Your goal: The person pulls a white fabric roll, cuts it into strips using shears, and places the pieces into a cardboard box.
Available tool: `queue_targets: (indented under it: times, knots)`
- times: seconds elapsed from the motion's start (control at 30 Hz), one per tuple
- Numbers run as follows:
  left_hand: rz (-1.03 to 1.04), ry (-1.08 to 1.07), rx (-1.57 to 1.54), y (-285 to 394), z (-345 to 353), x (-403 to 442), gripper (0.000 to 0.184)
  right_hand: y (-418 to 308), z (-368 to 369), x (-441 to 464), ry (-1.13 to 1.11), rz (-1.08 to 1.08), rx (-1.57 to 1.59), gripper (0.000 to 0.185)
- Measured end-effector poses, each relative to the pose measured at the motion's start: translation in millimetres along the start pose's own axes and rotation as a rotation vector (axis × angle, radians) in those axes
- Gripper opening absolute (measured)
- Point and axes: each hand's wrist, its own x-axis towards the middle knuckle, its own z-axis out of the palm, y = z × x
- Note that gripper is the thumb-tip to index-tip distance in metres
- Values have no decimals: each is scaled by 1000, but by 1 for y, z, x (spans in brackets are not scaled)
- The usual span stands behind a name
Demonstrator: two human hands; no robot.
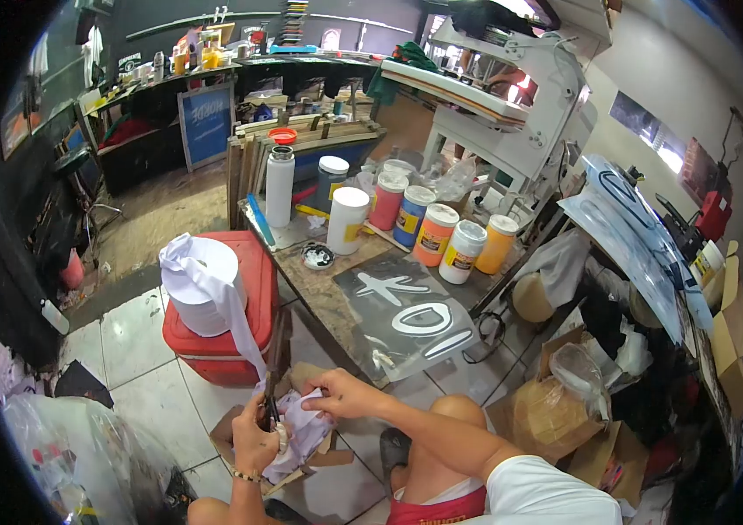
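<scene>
A large roll of white fabric strip [205, 297] stands on a red cooler box [214, 360]. Its loose end hangs down to my left hand [256, 437], which is closed on the strip and wears a beaded bracelet. A slim dark tool, possibly scissors, shows beside the fingers; how it is held is unclear. With bent fingers, my right hand [343, 395] pinches a bunched part of white fabric [304, 429]. More of this fabric lies beneath both hands in an open cardboard box [332, 458] on the tiles.
A worktable carries several ink tubs [434, 234], a white bottle [279, 188] and a clear sheet with white lettering [415, 315]. Behind it rises a white press machine [502, 114]. Plastic bags [83, 455] lie at left; cartons [555, 407] crowd the right.
</scene>
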Motion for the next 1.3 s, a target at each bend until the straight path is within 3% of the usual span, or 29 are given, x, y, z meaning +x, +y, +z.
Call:
queue_targets:
  times: [0.17, 0.23, 0.27, 0.33, 0.43, 0.63, 0.77, 0.9, 0.97, 1.03, 1.07, 1.3]
  knots:
    - [-107, 93, -62, 24, 4, -1, 60, -3, -9, -3, 86, -44, -60, 22]
    - [-37, 173, -352, 16, 11, -2, 56, 3, -13, -3, 121, -68, -94, 22]
    - [-30, 169, -348, 16, 10, -2, 56, 10, -14, -1, 173, -151, -220, 23]
    - [-127, 54, -494, 19, 5, -3, 55, 18, -17, 2, 233, -240, -347, 24]
    - [-98, 5, -459, 22, 8, -6, 54, 22, -21, 3, 283, -281, -342, 24]
    - [-100, -135, -529, 28, 17, -12, 60, 4, -25, -4, 314, -87, -297, 21]
    - [-218, -229, -547, 37, 14, -16, 66, 23, -31, 5, 411, -220, -315, 21]
    - [-190, -440, -814, 43, 15, -27, 76, 49, -44, 22, 505, -340, -439, 20]
    - [-170, -630, -791, 11, 18, -26, 81, 34, -53, 20, 491, -205, -282, 19]
    - [-240, -769, -898, 33, 19, -32, 81, 33, -65, 24, 505, -182, -244, 21]
    - [-263, -815, -913, 34, 20, -36, 81, 16, -68, 17, 497, -70, -132, 20]
    - [-292, -880, -788, 1, 58, -47, 88, 11, -75, 14, 547, -95, 34, 20]
